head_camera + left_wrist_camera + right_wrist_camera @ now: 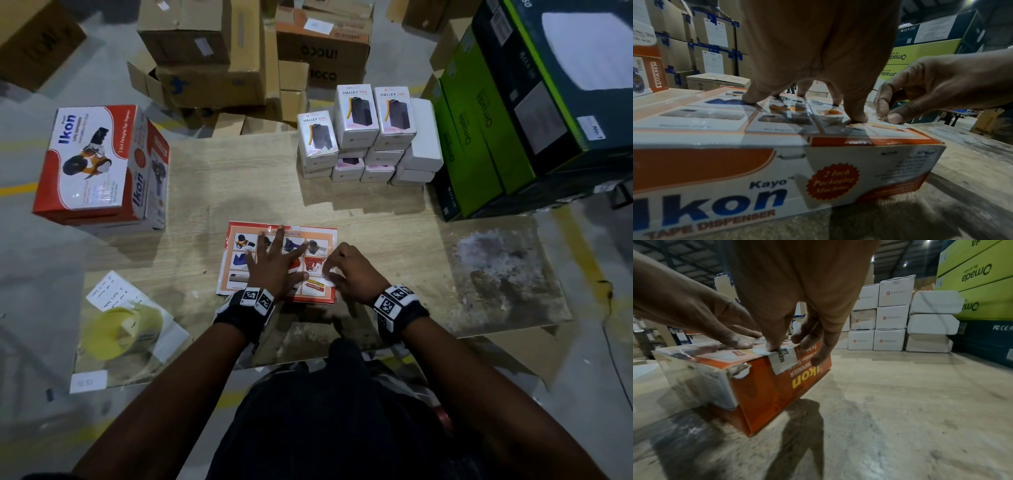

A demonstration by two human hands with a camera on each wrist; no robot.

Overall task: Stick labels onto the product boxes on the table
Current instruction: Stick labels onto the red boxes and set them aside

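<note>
A red and white Ikon tape dispenser box (pixel 317 236) (pixel 777 170) (pixel 764 386) lies flat in the middle of the wooden table (pixel 428 246). My left hand (pixel 274 263) (pixel 818 65) rests on its top face with the fingers spread and straight, fingertips pressing down. My right hand (pixel 342 270) (pixel 797 296) is at the box's near right corner with curled fingers. Its thumb and forefinger pinch a white label (pixel 784 359) with black lettering. The label is bent over the box's top edge and hangs down the orange side.
Two stacked Ikon boxes (pixel 99 164) stand at the left. White Halley boxes (pixel 366 137) are piled at the back right beside green Omada cartons (pixel 479 144). A yellow roll (pixel 120 329) and a handwritten paper (pixel 113 291) lie near left. Brown cartons stand beyond the table.
</note>
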